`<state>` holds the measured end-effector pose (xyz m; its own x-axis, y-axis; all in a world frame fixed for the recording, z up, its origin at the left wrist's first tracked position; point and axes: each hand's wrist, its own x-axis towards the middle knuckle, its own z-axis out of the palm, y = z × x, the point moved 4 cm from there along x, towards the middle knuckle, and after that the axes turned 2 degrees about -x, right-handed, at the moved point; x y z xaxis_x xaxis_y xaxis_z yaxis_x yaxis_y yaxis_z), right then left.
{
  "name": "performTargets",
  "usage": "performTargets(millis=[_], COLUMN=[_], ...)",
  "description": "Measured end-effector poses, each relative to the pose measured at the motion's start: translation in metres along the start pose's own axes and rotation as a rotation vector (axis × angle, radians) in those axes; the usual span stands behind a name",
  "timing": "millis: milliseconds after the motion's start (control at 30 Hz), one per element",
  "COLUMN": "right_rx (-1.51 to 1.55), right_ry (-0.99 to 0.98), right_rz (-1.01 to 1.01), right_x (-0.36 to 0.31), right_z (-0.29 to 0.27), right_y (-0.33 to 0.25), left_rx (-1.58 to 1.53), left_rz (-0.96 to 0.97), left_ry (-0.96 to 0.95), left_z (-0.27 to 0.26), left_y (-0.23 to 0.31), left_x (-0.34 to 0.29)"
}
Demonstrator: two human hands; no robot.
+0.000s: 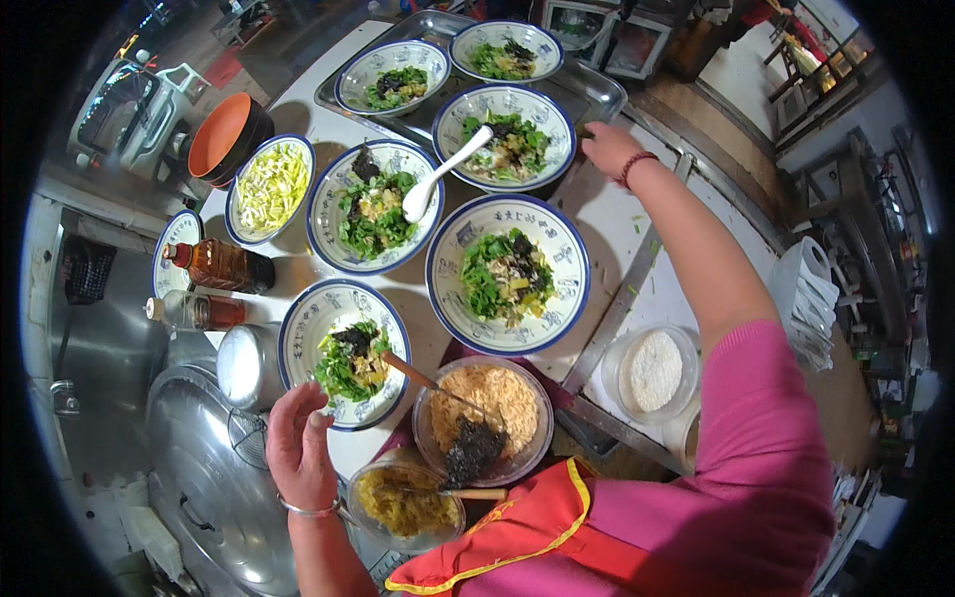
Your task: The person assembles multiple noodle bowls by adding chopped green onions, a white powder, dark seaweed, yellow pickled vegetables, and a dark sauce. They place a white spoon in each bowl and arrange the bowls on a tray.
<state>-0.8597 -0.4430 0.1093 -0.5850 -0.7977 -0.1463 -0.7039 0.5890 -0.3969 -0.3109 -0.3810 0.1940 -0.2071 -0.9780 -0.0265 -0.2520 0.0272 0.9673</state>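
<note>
My right hand reaches far out to the right edge of a metal tray, its bent fingers closed at the rim; the fingertips are partly hidden. Just left of it stands a patterned bowl of greens. My left hand is open, thumb and fingers apart and holding nothing, beside the nearest bowl of greens. A wooden-handled spoon rests in a tub of orange-tan flakes, dark shreds around its end. Close to my left wrist is a tub of yellow chopped food with another wooden handle.
More blue-rimmed bowls stand beyond, including one of yellow shreds; a white spoon lies across two bowls. Bottles, a metal canister and a large metal lid are left. A tub of white grains stands right.
</note>
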Motion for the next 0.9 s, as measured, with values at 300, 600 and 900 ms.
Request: performTargets(millis=[300,600,900], right_rx=[0.222,0.194,0.078], right_ry=[0.249,0.244,0.095], right_rz=[0.217,0.248,-0.054], right_x=[0.016,-0.020,-0.113], right_z=[0.026,0.009,-0.043], right_y=[0.023,0.070,0.026], left_rx=[0.193,0.618,0.962], left_rz=[0.199,0.413,0.584], left_ry=[-0.079,-0.034,0.017], left_z=[0.017,0.019,0.022], left_y=[0.014,0.016,0.017], left_x=[-0.028,-0.021,0.072])
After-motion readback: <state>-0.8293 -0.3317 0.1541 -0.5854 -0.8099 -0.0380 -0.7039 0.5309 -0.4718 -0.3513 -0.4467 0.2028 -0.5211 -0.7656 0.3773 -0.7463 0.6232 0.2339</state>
